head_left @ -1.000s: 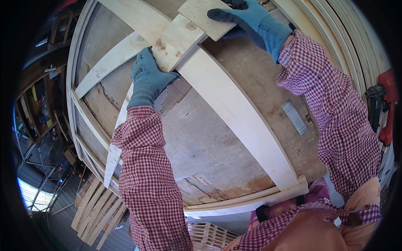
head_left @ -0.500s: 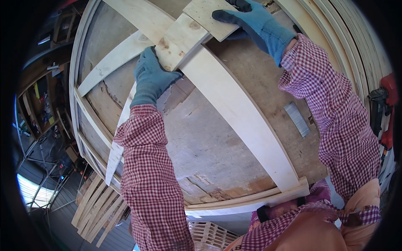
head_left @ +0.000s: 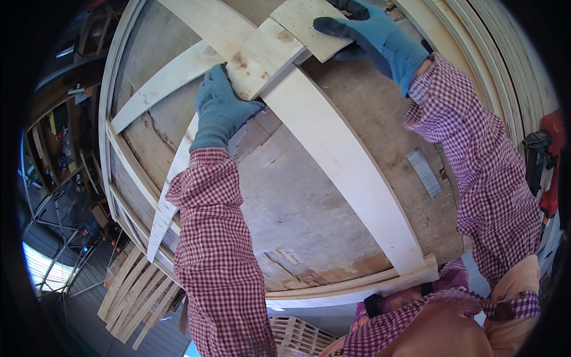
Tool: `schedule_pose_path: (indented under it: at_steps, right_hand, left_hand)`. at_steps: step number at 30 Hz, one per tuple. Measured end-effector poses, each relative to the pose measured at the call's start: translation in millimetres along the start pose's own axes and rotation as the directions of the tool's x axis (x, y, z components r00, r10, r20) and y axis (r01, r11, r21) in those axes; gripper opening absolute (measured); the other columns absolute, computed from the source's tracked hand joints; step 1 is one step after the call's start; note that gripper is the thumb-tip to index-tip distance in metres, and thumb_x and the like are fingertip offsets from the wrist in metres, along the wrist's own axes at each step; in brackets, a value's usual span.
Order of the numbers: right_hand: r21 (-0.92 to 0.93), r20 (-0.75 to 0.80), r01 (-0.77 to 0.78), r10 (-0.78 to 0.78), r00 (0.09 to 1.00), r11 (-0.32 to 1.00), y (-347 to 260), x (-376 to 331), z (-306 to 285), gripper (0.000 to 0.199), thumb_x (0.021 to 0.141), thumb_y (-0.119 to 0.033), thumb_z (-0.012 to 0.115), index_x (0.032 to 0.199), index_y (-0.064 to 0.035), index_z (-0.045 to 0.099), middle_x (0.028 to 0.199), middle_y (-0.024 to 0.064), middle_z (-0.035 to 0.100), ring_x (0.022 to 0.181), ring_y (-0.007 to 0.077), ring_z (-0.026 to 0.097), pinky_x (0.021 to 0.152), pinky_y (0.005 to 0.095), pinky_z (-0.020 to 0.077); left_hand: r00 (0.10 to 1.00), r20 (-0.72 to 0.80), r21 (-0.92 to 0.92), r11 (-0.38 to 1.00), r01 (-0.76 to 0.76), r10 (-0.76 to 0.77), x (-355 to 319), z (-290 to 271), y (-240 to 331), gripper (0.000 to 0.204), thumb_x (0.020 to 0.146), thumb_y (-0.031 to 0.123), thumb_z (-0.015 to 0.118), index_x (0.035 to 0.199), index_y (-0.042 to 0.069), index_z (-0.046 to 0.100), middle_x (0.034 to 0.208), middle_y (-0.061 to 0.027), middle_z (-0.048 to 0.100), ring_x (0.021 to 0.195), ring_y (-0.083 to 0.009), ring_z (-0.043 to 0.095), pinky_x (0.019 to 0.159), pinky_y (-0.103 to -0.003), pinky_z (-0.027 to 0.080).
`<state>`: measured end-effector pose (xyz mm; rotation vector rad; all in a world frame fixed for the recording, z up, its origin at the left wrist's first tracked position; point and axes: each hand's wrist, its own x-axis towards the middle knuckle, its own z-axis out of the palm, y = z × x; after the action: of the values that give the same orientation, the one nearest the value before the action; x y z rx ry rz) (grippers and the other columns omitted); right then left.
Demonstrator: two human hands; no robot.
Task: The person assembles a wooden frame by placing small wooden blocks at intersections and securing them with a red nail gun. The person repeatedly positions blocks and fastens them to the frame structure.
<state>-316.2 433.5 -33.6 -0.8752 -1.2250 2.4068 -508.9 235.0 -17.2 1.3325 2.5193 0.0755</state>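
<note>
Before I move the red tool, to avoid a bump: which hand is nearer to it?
Right. The right hand is beyond the red tool, to its left; the left hand is much farther left.

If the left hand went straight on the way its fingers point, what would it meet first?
The left hand would likely meet the near edge of the pale curved strip reaching left; depth is unclear, so it may already touch.

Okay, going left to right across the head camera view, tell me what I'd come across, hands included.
Pile of wooden slats → left hand → flat wooden board → right hand → red and black tool.
</note>
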Motion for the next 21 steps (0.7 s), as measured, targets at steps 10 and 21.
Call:
schedule_pose_path:
  at_steps: [10, 21]
  right_hand:
    - [0.034, -0.05, 0.025, -0.023, 0.998, 0.999, 3.9, -1.9, 8.3, 0.056, 0.084, -0.012, 0.073, 0.135, -0.0067, 0.051, 0.117, 0.007, 0.064, 0.094, 0.0177, 0.065, 0.076, 0.0336, 0.0581]
    - [-0.255, -0.13, 0.081, -0.117, 0.985, 0.964, 15.6, 0.2, -0.2, 0.07, 0.08, -0.027, 0.078, 0.141, -0.0129, 0.045, 0.127, 0.0045, 0.059, 0.104, 0.014, 0.062, 0.085, 0.032, 0.0561]
  left_hand:
    - [0.994, 0.089, 0.042, 0.997, 0.059, -0.063, 2.2, -2.5, 2.9, 0.099, 0.048, 0.045, 0.088, 0.127, 0.003, 0.046, 0.122, -0.0168, 0.054, 0.113, -0.0313, 0.054, 0.098, -0.038, 0.043]
    - [0.995, 0.089, 0.059, 0.998, 0.031, -0.036, 4.1, -0.9, 0.0, 0.096, 0.049, 0.045, 0.087, 0.125, 0.003, 0.046, 0.118, -0.0156, 0.053, 0.111, -0.031, 0.053, 0.096, -0.04, 0.043]
